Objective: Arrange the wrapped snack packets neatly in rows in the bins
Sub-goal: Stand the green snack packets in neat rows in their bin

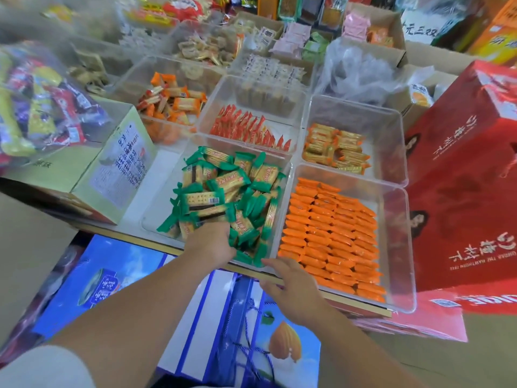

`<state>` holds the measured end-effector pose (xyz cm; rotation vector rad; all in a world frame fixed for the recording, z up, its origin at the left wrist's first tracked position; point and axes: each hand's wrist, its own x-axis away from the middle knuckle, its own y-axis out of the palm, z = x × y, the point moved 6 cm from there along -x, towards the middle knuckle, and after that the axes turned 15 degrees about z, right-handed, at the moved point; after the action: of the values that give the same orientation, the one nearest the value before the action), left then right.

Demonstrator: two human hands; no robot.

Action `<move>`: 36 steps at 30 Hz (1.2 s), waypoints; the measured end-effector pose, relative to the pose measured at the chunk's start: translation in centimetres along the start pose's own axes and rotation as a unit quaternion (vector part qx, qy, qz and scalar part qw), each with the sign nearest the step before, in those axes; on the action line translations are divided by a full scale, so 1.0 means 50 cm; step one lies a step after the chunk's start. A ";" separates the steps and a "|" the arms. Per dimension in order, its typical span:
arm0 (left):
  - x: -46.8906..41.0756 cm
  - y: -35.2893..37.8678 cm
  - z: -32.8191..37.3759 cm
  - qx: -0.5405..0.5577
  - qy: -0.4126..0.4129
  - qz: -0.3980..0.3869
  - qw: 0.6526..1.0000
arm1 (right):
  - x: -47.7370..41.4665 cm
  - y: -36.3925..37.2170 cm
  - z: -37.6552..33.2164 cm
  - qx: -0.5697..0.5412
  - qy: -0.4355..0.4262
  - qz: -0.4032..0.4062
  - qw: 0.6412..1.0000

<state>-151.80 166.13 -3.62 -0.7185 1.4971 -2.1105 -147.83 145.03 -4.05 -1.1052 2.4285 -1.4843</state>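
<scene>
The left grip (212,242) digs into jumbled green packets (223,197) in the near bin (156,211), its hold hidden so I cannot tell, while the released right grip (288,287) hovers at the rim, likely to steady it.

Fingers of the left hand (209,242) were buried among the green packets (204,197), grip indeterminable. The bag of mixed snacks (36,107) was blurred and cut by the left edge. The red carton (461,191) ran off the right edge. The far shelf goods (195,12) were blurred; packet print was illegible.

Snack shop, clear bins (397,191) of wrapped snacks, stacked cartons (461,191)
</scene>
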 end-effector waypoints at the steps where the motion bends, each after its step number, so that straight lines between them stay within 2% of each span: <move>1: -0.002 -0.007 -0.009 0.021 0.024 0.007 0.999 | -0.002 -0.002 -0.003 -0.010 0.020 0.025 0.999; 3: -0.002 -0.013 -0.044 0.063 0.075 -0.008 0.995 | -0.003 -0.013 -0.019 0.012 0.041 0.121 0.992; 5: 0.010 -0.017 -0.080 0.105 0.138 -0.048 0.984 | -0.003 -0.020 -0.061 0.052 0.027 0.225 0.973; 7: 0.012 -0.041 -0.120 0.168 0.195 -0.023 0.966 | -0.011 -0.002 -0.124 0.039 0.010 0.253 0.967; 9: -0.006 -0.086 -0.168 0.173 0.233 0.051 0.956 | -0.022 0.030 -0.190 0.011 0.014 0.242 0.970; 11: -0.043 -0.125 -0.227 0.090 0.246 0.115 0.958 | -0.034 0.055 -0.253 -0.012 0.022 0.241 0.970; 12: -0.060 -0.135 -0.256 0.022 0.245 0.122 0.962 | -0.042 0.065 -0.285 -0.017 0.022 0.243 0.970; 14: -0.088 -0.135 -0.312 -0.061 0.229 0.075 0.969 | -0.070 0.080 -0.349 -0.012 0.001 0.245 0.969; 17: -0.092 -0.115 -0.345 -0.040 0.259 -0.010 0.965 | -0.148 0.101 -0.440 0.017 -0.070 0.192 0.979; 20: -0.071 -0.100 -0.346 -0.006 0.283 -0.027 0.959 | -0.242 0.138 -0.483 0.139 -0.141 0.061 0.978; 22: -0.067 -0.096 -0.351 0.015 0.280 -0.012 0.960 | -0.281 0.166 -0.473 0.273 -0.169 -0.014 0.947; 24: -0.066 -0.094 -0.356 0.027 0.272 -0.009 0.962 | -0.295 0.191 -0.446 0.358 -0.180 -0.059 0.914; 26: -0.065 -0.094 -0.358 0.032 0.263 -0.019 0.964 | -0.300 0.200 -0.421 0.377 -0.171 -0.061 0.908; 31: -0.041 -0.085 -0.362 -0.001 0.250 -0.052 0.967 | -0.294 0.141 -0.352 0.392 -0.161 0.006 0.906; 34: -0.023 -0.069 -0.361 -0.005 0.209 -0.078 0.975 | -0.268 0.089 -0.296 0.378 -0.162 0.040 0.911; 36: -0.015 -0.066 -0.357 0.035 0.163 -0.090 0.982 | -0.253 0.066 -0.276 0.364 -0.171 0.054 0.914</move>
<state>-162.94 180.34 -5.50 -0.5176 1.5603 -2.5019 -146.12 163.95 -3.01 -0.9250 1.4656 -1.7468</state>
